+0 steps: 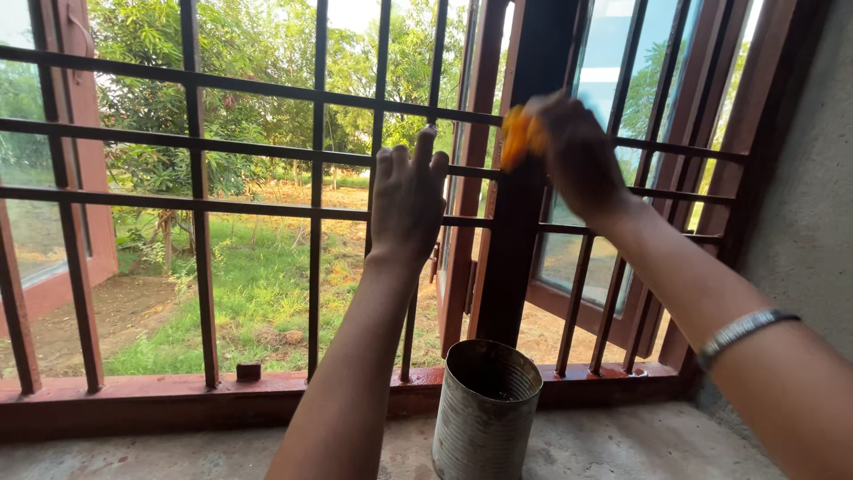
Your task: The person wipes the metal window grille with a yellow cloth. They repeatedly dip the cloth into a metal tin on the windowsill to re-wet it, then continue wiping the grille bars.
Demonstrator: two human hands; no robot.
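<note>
My left hand (407,200) grips a dark vertical bar of the window grille (195,178), fingers wrapped over a horizontal bar. My right hand (576,156) is raised against the thick brown centre post (524,222) and holds an orange cloth or sponge (520,135), which is blurred with motion. A silver bangle (745,329) sits on my right wrist. A dented metal can (487,407) stands open on the sill below and between my arms.
The sill (622,444) is rough grey concrete with a reddish-brown window frame (133,396) along it. An open glazed shutter (622,107) hangs at the right. A grey wall (813,196) is on the far right. Grass and trees lie outside.
</note>
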